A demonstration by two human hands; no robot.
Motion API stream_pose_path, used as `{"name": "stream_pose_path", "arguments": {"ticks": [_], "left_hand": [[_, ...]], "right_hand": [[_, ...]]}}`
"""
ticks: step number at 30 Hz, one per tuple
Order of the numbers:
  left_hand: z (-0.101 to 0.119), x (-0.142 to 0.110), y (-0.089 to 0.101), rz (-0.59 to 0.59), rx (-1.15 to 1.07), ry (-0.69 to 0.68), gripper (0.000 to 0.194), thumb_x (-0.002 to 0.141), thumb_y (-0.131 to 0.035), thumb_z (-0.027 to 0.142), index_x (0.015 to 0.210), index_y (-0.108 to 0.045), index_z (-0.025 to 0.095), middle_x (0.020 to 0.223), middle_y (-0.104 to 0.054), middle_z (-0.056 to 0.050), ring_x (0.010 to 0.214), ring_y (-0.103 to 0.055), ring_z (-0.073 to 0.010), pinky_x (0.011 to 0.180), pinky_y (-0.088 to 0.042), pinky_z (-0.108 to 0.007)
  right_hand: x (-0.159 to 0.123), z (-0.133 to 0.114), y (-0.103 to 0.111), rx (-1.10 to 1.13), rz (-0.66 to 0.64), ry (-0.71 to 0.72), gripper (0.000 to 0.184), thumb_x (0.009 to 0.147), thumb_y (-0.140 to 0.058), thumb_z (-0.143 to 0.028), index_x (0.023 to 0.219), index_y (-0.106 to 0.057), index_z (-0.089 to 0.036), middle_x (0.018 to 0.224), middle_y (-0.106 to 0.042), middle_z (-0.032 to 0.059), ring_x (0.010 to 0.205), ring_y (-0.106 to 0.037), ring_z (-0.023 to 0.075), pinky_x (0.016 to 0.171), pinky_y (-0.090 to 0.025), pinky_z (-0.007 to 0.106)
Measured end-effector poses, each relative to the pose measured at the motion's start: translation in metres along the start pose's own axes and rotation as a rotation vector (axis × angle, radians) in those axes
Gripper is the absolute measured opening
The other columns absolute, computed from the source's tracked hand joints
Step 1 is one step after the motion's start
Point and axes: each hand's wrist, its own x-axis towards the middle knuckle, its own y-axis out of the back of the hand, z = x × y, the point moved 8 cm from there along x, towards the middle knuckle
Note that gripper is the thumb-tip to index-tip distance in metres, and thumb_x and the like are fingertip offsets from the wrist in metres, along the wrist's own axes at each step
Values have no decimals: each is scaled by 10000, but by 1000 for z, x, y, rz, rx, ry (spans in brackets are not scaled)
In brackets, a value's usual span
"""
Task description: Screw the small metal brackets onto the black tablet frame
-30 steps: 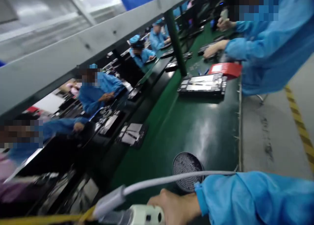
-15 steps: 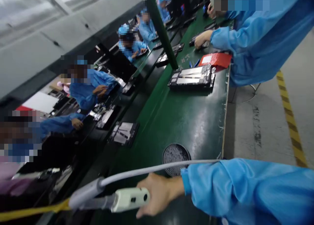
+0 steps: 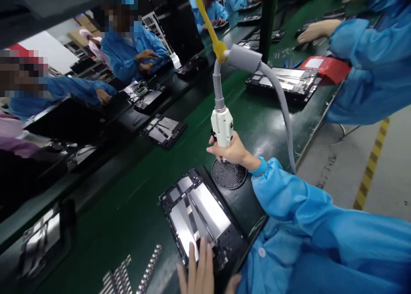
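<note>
My right hand [image 3: 236, 150] is wrapped round a white electric screwdriver [image 3: 222, 125], held upright by its body. The lower end points down over a round black screw tray [image 3: 229, 176] with a dotted surface; whether its tip touches the tray is hidden. A grey cable and a yellow strap run from the screwdriver's top. My left hand [image 3: 199, 270], fingers stretched out, lies at the near end of an opened tablet [image 3: 210, 202]. Silver plates and dark ribbon strips show inside the tablet's black frame.
Strips of small metal parts [image 3: 120, 279] lie at the front left. More opened tablets [image 3: 165, 130] stand along the green bench [image 3: 128, 204]. A stack of tablets [image 3: 284, 86] sits beside a red pouch [image 3: 326, 69]. Co-workers in blue work across and to the right.
My right hand has swung the screwdriver from sideways to upright over the round tray. The view has turned down, bringing my left hand, the near tablet and the metal strips into sight.
</note>
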Motion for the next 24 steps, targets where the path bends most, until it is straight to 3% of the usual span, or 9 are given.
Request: {"name": "stream_pose_path", "arguments": {"ticks": [3,6,10,15,19,22,24], "left_hand": [[28,31,15,9,-71,-58,900,807,-585,451,1520,-112,173,1366,-504,-170,1359,-315,-411,1091,-79,-700],[44,61,22,-6,-135,-112,822,821,-576,403,1498,-200,127,1427,-432,-174,1401,-228,-389,1119,-3,-661],[67,77,19,55,-200,-156,682,852,-545,268,1461,-280,113,1411,-453,-173,1381,-310,-342,1145,-51,-620],[83,77,13,142,-290,32,685,878,-506,203,1495,-214,145,1384,-482,-173,1347,-372,-338,1127,-152,-651],[79,77,22,161,-403,53,726,880,-539,219,1510,-178,222,1330,-541,-148,1296,-439,-355,1071,-278,-688],[61,66,39,291,-436,3,724,855,-497,41,1484,-254,304,1080,-697,-72,1072,-639,-257,993,-491,-507],[34,54,39,308,-450,93,711,845,-506,36,1453,-316,352,967,-726,-20,977,-679,-222,866,-583,-386]], "right_hand": [[-2,6,-1,-19,7,-9,326,609,-772,-325,772,-557,-140,431,-504,-67,353,-478,91,390,-424,230],[-1,11,-5,-45,-11,-37,354,603,-777,-306,847,-601,-119,429,-516,-63,354,-471,90,401,-417,236],[-1,17,-7,-58,-9,-65,376,604,-762,-286,902,-622,-104,439,-516,-68,358,-475,95,402,-408,240],[0,22,-7,-37,-16,-81,396,577,-774,-277,895,-619,-100,446,-521,-66,349,-468,97,410,-409,244],[1,24,-7,-72,-24,-55,331,600,-763,-277,849,-612,-119,457,-520,-62,370,-479,101,444,-425,255],[1,24,-7,-132,-37,-15,231,642,-729,-267,792,-615,-133,467,-515,-50,454,-532,126,528,-474,280],[0,23,-6,-167,-31,17,187,655,-712,-253,766,-622,-133,486,-517,-38,524,-562,143,582,-490,290]]}}
